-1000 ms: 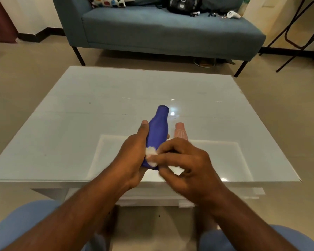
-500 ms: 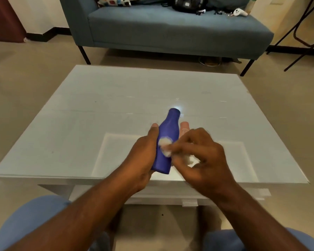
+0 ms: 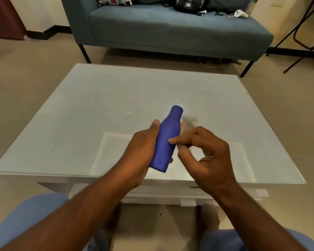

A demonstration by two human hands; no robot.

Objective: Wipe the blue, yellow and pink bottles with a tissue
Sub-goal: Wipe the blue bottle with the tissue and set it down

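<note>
left hand (image 3: 143,151) wraps blue bottle (image 3: 168,140) above near table (image 3: 80,124) edge | right hand (image 3: 205,154) fingers curled, fingertip on bottle side; tissue hidden | bottle tilted, neck pointing up, away, slightly right

Head camera (near) faces down-forward.

White glass-topped table (image 3: 101,105) on beige floor (image 3: 25,73), blue sofa (image 3: 161,28) behind

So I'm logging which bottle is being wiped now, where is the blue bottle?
In the head view the blue bottle sits centre frame above the white table's near edge, gripped by the left hand, with the right hand's fingertips touching its right side.
</note>
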